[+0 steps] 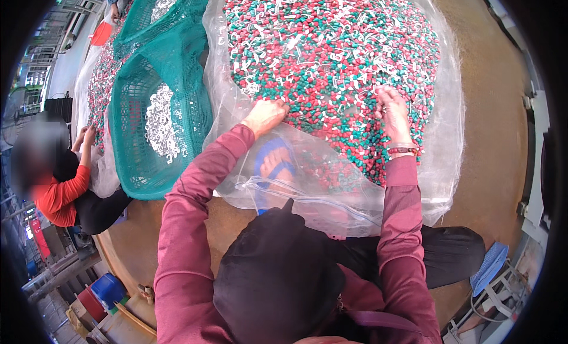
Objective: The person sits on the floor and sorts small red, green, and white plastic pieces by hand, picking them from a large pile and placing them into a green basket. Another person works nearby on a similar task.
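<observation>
A heap of small red, green and white pieces (319,66) lies on a translucent plastic sheet (447,137). White hook-like bits (387,51) are scattered over it. My left hand (267,115) rests at the heap's near left edge, fingers closed, where the sheet's folded edge meets it; what it pinches is hidden. On the heap's right side, my right hand (393,112) has its fingers curled together at the pieces. Anything between those fingertips is too small to make out. A red bracelet circles my right wrist.
To the left stand a green mesh-covered basket (133,160) holding white pieces (161,122) and a second green basket (127,33) behind it. A co-worker in a red top (68,193) sits at the far left beside another heap. A blue basket (490,267) is at the lower right.
</observation>
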`<state>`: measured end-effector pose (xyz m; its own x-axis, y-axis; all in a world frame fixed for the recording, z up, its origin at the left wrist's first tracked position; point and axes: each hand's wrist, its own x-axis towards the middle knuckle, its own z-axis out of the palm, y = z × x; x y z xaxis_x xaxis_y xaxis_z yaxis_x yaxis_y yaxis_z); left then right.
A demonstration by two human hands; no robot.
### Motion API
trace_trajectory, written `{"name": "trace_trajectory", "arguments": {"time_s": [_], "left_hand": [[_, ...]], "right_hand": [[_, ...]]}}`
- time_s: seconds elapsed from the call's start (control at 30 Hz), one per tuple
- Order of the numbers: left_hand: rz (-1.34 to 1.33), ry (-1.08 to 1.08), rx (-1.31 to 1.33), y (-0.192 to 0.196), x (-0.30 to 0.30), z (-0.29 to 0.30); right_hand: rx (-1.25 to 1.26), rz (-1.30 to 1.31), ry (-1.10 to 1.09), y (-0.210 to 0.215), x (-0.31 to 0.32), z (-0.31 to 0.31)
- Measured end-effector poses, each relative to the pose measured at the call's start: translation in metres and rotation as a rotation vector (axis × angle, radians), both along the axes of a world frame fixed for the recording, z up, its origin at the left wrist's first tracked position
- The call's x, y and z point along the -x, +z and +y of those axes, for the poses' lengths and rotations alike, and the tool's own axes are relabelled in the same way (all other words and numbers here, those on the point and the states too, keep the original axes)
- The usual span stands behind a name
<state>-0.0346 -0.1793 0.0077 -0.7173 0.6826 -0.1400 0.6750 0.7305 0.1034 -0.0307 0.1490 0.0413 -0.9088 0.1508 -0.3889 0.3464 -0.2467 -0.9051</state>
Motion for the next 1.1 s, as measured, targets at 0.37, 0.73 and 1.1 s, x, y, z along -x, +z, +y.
{"name": "trace_trajectory", "arguments": {"time_s": [0.37, 0.73, 1.1], "left_hand": [[-1.45, 0.761, -1.64, 0.047, 0.06, 0.056], [-0.196, 0.398, -0.325, -0.028, 0.07, 0.133], [-1.672, 0.641, -1.377, 0.022, 0.057, 0.095]], "right_hand": [[-1.337, 0.029, 0.504, -0.038, 0.06, -0.054], [-1.171, 0.2, 0.49, -0.045, -0.018, -0.058], [-0.368, -0.026, 0.036, -0.037, -0.017, -0.007]]}}
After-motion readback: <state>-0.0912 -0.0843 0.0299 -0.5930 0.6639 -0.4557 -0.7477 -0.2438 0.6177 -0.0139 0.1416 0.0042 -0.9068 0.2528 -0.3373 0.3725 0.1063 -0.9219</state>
